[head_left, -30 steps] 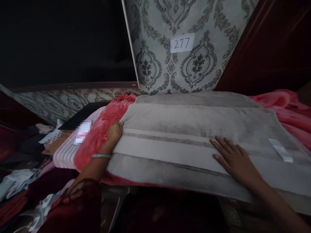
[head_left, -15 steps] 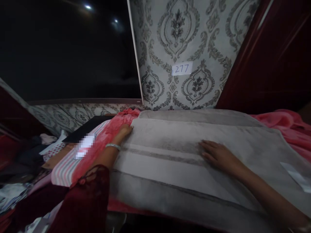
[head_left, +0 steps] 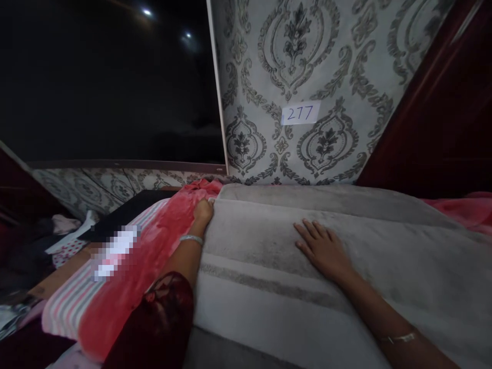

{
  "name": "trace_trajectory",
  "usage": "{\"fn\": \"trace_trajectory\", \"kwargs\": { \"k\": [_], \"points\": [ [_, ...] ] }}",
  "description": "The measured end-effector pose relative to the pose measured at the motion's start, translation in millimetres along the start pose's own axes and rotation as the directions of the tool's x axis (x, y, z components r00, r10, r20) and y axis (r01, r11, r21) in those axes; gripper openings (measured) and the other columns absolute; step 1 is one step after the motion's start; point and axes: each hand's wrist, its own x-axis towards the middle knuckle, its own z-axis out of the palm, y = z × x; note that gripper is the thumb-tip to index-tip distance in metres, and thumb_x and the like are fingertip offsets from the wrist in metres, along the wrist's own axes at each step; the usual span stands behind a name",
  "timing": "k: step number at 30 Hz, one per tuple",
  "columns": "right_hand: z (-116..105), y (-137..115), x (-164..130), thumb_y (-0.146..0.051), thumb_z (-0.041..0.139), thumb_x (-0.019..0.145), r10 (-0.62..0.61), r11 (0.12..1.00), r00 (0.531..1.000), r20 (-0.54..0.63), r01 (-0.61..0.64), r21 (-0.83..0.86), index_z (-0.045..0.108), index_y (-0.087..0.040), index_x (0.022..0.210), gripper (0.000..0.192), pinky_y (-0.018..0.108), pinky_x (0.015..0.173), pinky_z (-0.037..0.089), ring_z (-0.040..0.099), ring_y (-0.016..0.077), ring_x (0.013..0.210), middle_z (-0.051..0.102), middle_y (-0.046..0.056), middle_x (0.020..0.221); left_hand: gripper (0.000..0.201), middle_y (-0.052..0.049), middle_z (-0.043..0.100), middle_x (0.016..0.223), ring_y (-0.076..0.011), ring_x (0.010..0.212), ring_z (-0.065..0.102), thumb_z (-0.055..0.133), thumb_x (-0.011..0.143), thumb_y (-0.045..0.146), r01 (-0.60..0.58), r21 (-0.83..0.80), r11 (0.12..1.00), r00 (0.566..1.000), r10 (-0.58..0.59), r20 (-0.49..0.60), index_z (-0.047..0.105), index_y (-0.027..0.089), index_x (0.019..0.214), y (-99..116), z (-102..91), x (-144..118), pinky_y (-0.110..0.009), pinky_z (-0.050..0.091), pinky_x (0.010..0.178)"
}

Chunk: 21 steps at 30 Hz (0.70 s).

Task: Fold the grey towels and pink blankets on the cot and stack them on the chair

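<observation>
A grey towel (head_left: 307, 287) lies spread flat over a red blanket (head_left: 154, 246), its far edge near the patterned wall (head_left: 326, 61). The left hand (head_left: 203, 210) curls around the towel's far left corner, fingers closed on the edge. The right hand (head_left: 323, 248) rests open, palm down on the middle, holding nothing. The towel looks smoothed but unfolded, judging by its flatness. Its right end runs out of view, and the left fingertips are hidden.

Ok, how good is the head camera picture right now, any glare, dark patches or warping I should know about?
Head view: dim overall; the upper left is nearly black, with two small light spots. The grey towel and both hands, left hand and right hand, are lit enough to read. Wide-angle warping bends the wall edges. A pixelated patch covers part of the striped cloth.
</observation>
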Motion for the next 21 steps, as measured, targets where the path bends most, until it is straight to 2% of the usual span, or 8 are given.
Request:
{"fn": "trace_trajectory", "kwargs": {
  "k": [3,7,10,15,18,19,21],
  "points": [
    [1.3,3.6,-0.7,-0.058,0.019,0.103,0.000,1.000,0.999,0.034,0.000,-0.001,0.036,-0.032,0.159,0.064,0.059,0.121,0.024,0.022,0.0309,0.154,0.027,0.003,0.166,0.044,-0.023,0.070,0.122,-0.0324,0.115,0.067,0.035,0.101,0.040,0.017,0.012,1.000,1.000,-0.018,0.007,0.064,0.014,0.121,-3.7,4.0,1.5,-0.041,0.051,0.089],
    [-0.3,3.6,0.1,-0.059,0.019,0.102,0.013,1.000,0.999,0.049,-0.012,-0.005,0.035,-0.032,0.159,0.065,0.058,0.121,0.024,0.021,0.0312,0.154,0.025,0.003,0.167,0.040,-0.022,0.070,0.124,-0.0330,0.119,0.065,0.043,0.098,0.039,0.018,0.036,0.999,0.999,-0.019,0.035,0.065,0.014,0.121,-2.2,5.8,2.6,-0.041,0.050,0.092],
    [-3.0,1.2,0.4,-0.058,0.021,0.103,0.010,1.000,0.998,0.060,-0.010,0.001,0.035,-0.031,0.159,0.064,0.058,0.121,0.024,0.021,0.0312,0.154,0.025,0.003,0.167,0.042,-0.022,0.070,0.124,-0.0329,0.118,0.066,0.041,0.099,0.040,0.019,0.051,0.999,0.999,-0.022,0.050,0.066,0.015,0.120,-1.5,5.0,2.5,-0.040,0.051,0.091],
    [-14.3,-5.7,0.8,-0.053,0.025,0.104,0.030,0.999,0.995,0.096,-0.031,0.009,0.034,-0.028,0.160,0.062,0.056,0.122,0.021,0.020,0.0302,0.154,0.023,0.005,0.167,0.042,-0.021,0.071,0.122,-0.0317,0.115,0.068,0.040,0.099,0.042,0.018,0.075,0.997,0.997,-0.023,0.070,0.069,0.016,0.116,-0.5,-7.3,1.9,-0.039,0.053,0.087],
    [-19.7,-9.2,1.1,-0.052,0.026,0.105,0.041,0.999,0.994,0.104,-0.043,0.016,0.033,-0.028,0.160,0.061,0.055,0.123,0.019,0.019,0.0302,0.155,0.022,0.005,0.168,0.040,-0.026,0.070,0.121,-0.0348,0.115,0.067,0.045,0.097,0.033,-0.012,0.097,0.995,0.999,0.007,0.053,0.066,0.009,0.120,13.6,-20.3,-4.9,-0.042,0.053,0.089],
    [-20.7,-10.0,1.3,-0.052,0.026,0.105,0.042,0.999,0.994,0.104,-0.045,0.021,0.033,-0.027,0.160,0.061,0.055,0.123,0.019,0.018,0.0303,0.155,0.022,0.005,0.168,0.041,-0.027,0.067,0.126,-0.0357,0.120,0.064,0.047,0.096,0.031,-0.053,0.111,0.992,0.998,0.049,0.032,0.064,0.008,0.125,22.3,-23.3,-10.0,-0.043,0.052,0.094],
    [-22.1,-10.9,2.1,-0.052,0.028,0.105,0.042,0.998,0.994,0.104,-0.046,0.036,0.033,-0.027,0.160,0.061,0.055,0.123,0.019,0.018,0.0305,0.155,0.022,0.006,0.168,0.047,-0.026,0.059,0.139,-0.0345,0.133,0.055,0.049,0.095,0.031,-0.209,0.145,0.967,0.978,0.209,0.014,0.057,0.008,0.135,45.1,-23.7,-25.7,-0.043,0.046,0.105]
  ]
}}
